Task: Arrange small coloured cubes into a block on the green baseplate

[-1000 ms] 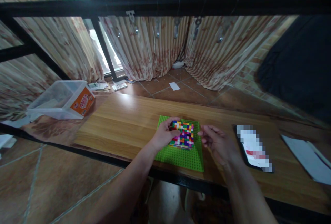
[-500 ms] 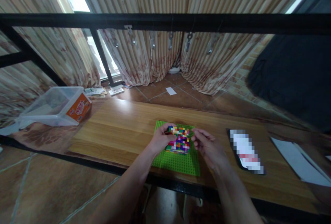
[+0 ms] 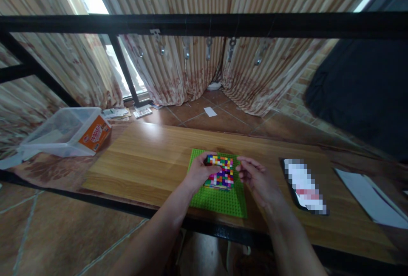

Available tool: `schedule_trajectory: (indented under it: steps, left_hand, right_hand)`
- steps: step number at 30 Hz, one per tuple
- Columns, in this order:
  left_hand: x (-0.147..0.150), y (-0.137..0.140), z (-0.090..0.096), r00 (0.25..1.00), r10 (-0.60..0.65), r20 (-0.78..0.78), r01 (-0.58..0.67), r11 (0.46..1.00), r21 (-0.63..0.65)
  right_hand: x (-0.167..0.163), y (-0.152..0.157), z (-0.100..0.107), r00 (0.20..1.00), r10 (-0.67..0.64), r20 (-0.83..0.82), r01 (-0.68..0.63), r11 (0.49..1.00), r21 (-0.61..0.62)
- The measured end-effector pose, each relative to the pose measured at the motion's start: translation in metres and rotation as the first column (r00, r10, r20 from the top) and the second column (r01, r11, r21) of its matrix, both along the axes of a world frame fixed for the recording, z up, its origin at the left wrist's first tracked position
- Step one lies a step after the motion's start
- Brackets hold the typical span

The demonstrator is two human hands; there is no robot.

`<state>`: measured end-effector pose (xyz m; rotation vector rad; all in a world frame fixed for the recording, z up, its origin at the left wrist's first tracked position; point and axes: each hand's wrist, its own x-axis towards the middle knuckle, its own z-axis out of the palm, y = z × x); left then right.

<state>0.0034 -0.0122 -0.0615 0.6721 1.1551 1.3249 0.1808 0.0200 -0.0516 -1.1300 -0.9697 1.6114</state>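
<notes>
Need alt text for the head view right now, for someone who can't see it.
Both hands, left hand and right hand, grip a multicoloured brick block on a green baseplate on a wooden table. A clear plastic box sits far left.

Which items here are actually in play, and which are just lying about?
In play:
- left hand, gripping the left side of the block
- right hand, at its right edge
- multicoloured brick block
- green baseplate beneath it

Lying about:
- clear plastic tub, far left
- phone, right
- white paper, far right
- wooden tabletop
</notes>
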Motion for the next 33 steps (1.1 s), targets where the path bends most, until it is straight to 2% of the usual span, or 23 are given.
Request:
schedule_trajectory:
  steps: [12, 20, 24, 28, 30, 33]
  left_hand:
    - [-0.001, 0.003, 0.000, 0.997, -0.024, -0.071, 0.024, 1.000, 0.002]
    - [0.000, 0.000, -0.003, 0.995, -0.010, -0.095, 0.014, 0.999, 0.046]
    - [-0.004, 0.000, -0.002, 0.996, -0.044, -0.072, 0.046, 0.998, 0.035]
    - [-0.006, 0.003, -0.002, 0.999, 0.045, -0.012, -0.045, 0.999, 0.019]
    - [-0.003, 0.006, -0.004, 0.994, 0.105, -0.026, -0.105, 0.994, -0.002]
    - [0.000, 0.007, -0.007, 0.990, 0.125, -0.069, -0.126, 0.992, -0.014]
  right_hand:
    - [-0.011, -0.005, 0.003, 1.000, 0.016, 0.002, -0.016, 0.998, -0.055]
    - [-0.006, -0.006, 0.002, 1.000, 0.027, 0.005, -0.027, 1.000, -0.016]
    - [0.001, -0.003, -0.002, 1.000, 0.006, 0.028, -0.006, 1.000, -0.004]
    - [0.002, -0.001, -0.002, 0.999, -0.009, 0.042, 0.009, 1.000, -0.001]
    - [0.001, -0.001, -0.001, 0.999, -0.003, 0.040, 0.003, 1.000, -0.004]
    - [-0.002, -0.002, 0.000, 0.999, 0.000, 0.033, 0.000, 1.000, -0.012]
